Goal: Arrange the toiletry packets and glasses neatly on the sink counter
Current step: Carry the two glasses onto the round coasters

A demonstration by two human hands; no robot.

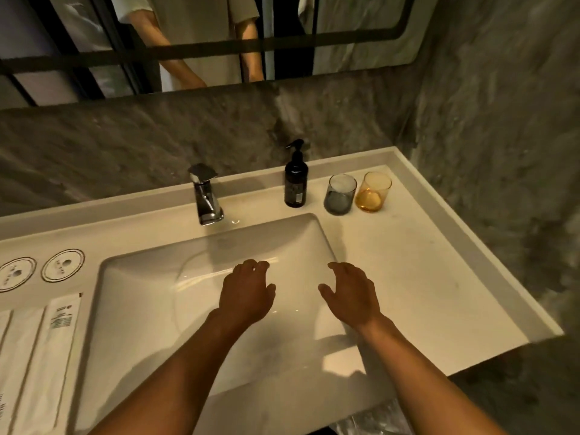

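Glasses [357, 193] stand together on the white counter [423, 277]

Glossy white ceramic basin [201, 277] set in a smooth pale counter [423, 277]. Polished chrome tap [205, 196]. Clear tinted glass, one grey tumbler [340, 194], one amber tumbler [373, 191]. Dark shiny bottle [296, 180]. Matt paper packets [40, 356]. Rough grey stone-look wall [125, 146].
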